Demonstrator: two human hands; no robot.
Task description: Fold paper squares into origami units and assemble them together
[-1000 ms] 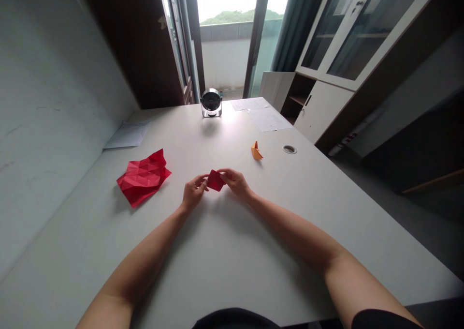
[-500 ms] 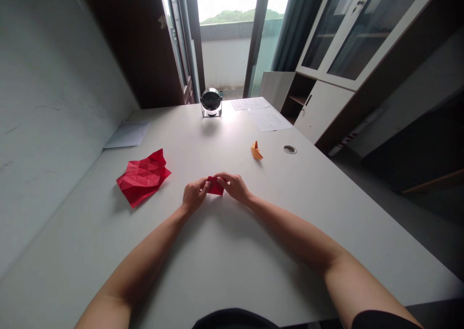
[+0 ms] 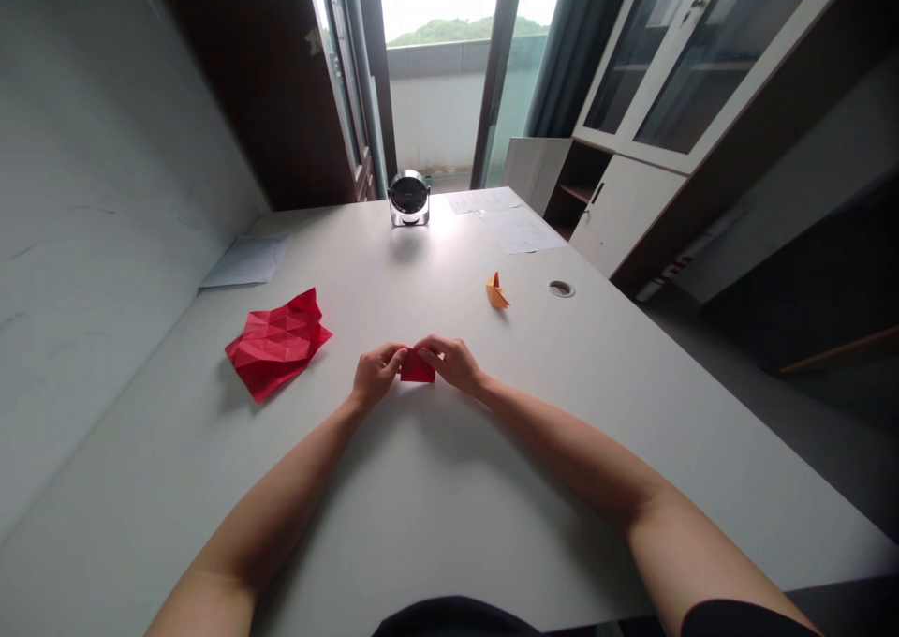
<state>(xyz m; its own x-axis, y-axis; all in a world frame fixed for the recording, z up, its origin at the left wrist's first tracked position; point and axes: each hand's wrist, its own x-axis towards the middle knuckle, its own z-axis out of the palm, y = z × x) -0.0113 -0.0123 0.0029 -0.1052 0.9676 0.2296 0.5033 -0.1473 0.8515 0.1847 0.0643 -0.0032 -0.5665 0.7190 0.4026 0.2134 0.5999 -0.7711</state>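
Between my two hands is a small folded red paper [image 3: 418, 367], squarish in outline, just over the white table. My left hand [image 3: 377, 371] pinches its left edge between thumb and fingers. On the opposite side my right hand [image 3: 449, 361] is closed on its upper right part, thumb in front, and the fingers cover that corner. A larger creased sheet of red paper [image 3: 279, 345] lies to the left, apart from both hands. Beyond my right hand stands a small folded orange paper figure [image 3: 496, 292].
The white table [image 3: 393, 525] meets a wall on the left. A round black device on a metal stand [image 3: 408, 197] is at the far edge. Printed papers [image 3: 523, 229] lie at the back right, near a cable hole [image 3: 561, 288]. Another paper [image 3: 245, 260] lies at the back left.
The small red paper has turned slightly between my hands, its lower edge now level and a bit nearer to me. My hands have barely shifted.
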